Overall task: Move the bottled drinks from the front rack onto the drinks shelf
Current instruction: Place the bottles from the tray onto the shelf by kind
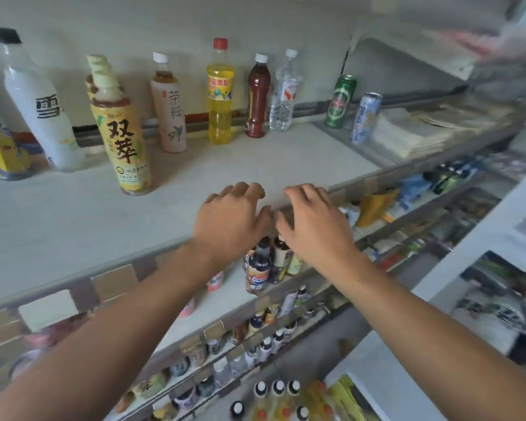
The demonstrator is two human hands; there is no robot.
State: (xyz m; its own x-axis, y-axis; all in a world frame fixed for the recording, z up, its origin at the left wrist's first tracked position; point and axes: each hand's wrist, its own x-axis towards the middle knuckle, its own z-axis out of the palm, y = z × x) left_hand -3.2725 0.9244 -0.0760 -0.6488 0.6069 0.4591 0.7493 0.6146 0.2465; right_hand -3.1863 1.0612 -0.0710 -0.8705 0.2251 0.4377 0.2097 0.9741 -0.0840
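Both of my hands hover side by side over the front edge of the top drinks shelf (255, 165), holding nothing. My left hand (231, 220) has loosely curled fingers above the shelf edge. My right hand (313, 220) is beside it, fingers relaxed. On the top shelf stand a yellow-labelled tea bottle (125, 141), a white bottle (40, 107), a pink-labelled tea bottle (169, 110), a yellow pineapple drink (220, 95), a dark red bottle (258, 98) and a clear water bottle (284, 92). Several dark bottles (260, 268) stand on the shelf below my wrists.
A green can (340, 101) and a blue-white can (365, 117) stand at the shelf's right, next to folded white cloths (407, 132). Lower shelves hold many small bottles (255, 344). Bottles with white caps (278, 390) stand at the bottom. A white cabinet (483, 253) is on the right.
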